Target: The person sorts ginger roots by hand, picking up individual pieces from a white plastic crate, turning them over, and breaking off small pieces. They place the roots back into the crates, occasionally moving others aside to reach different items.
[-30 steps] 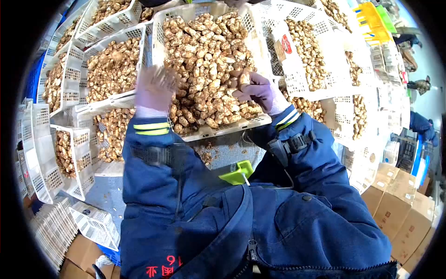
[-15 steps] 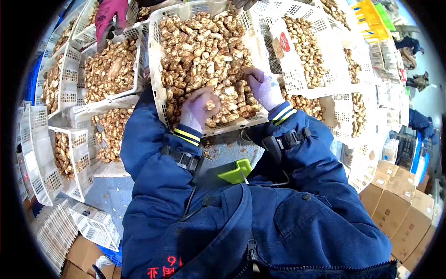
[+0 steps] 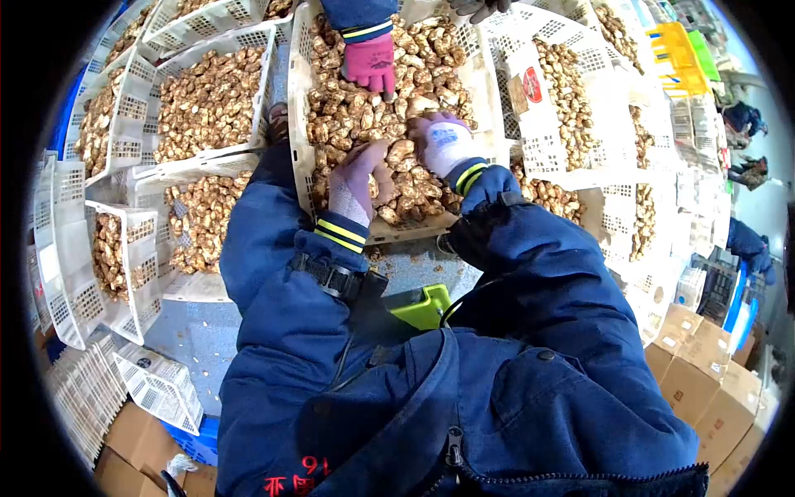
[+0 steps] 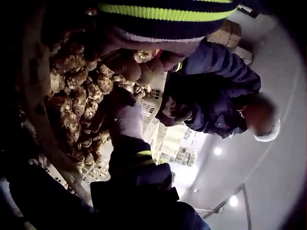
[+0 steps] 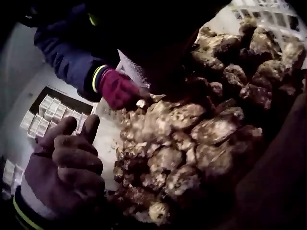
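Observation:
Knobby brown-and-cream tubers (image 3: 414, 178) fill the white perforated crate (image 3: 300, 157) before me. Over its near left part is my purple-gloved left hand (image 3: 354, 180), thumb and fingers loosely bent. The right wrist view shows that left hand (image 5: 72, 165) with nothing in its fingers. My right hand (image 3: 447, 145) reaches down among the tubers right of centre, back of the glove upward. Its fingertips are hidden, and I cannot tell whether they grip a tuber. Another person's pink-gloved hand (image 3: 373, 65) points down onto the heap from the far side.
Crates of tubers stand left (image 3: 211, 103) and right (image 3: 567, 108). A dark-gloved hand (image 3: 479, 8) is at the far rim. Below the crate is a lime-green plastic piece (image 3: 424, 308). Cardboard boxes (image 3: 704, 356) stand at lower right, stacked white crates (image 3: 91, 381) at lower left.
My left hand has come from the crate's left rim to the near part of the heap. My right hand has moved inward over the tubers. The pink-gloved hand has come from the left crate into this one.

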### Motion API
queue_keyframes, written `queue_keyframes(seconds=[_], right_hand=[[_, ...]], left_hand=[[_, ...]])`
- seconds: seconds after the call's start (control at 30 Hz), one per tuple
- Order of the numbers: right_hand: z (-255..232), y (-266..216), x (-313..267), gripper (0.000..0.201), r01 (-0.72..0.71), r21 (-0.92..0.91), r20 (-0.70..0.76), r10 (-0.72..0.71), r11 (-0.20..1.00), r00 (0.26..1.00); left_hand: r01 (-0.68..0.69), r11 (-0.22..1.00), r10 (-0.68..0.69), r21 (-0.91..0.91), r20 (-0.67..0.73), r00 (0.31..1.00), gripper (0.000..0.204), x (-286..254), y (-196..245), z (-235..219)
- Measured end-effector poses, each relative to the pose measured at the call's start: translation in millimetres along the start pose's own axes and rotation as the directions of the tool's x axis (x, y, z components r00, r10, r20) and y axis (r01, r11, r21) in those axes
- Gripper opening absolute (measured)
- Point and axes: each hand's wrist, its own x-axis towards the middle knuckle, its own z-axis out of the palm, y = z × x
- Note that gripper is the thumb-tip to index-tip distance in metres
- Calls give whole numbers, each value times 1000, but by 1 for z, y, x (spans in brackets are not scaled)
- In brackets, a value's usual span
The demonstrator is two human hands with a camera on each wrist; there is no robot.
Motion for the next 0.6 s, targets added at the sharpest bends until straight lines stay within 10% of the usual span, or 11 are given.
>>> queue_keyframes(seconds=[0.1, 0.23, 0.3, 0.5, 0.6], right_hand=[[-18, 17, -10, 31, -193, 68, 129, 183, 979, 975], [-40, 12, -23, 36, -178, 721, 95, 160, 670, 983], [-60, -5, -32, 36, -12, 690, 106, -85, 724, 991], [-41, 20, 12, 36, -103, 458, -24, 128, 883, 992], [-17, 15, 41, 44, 326, 205, -147, -301, 923, 942]], left_hand=[[330, 943, -330, -37, -9, 944, 43, 2, 5, 7], [434, 901, -434, 6, -10, 901, 51, -4, 27, 25], [379, 926, -378, -2, 44, 925, 51, -1, 18, 20], [-106, 941, 89, 321, 66, 994, 32, 2, -18, -4], [320, 923, -357, -213, -164, 920, 27, 4, 10, 9]])
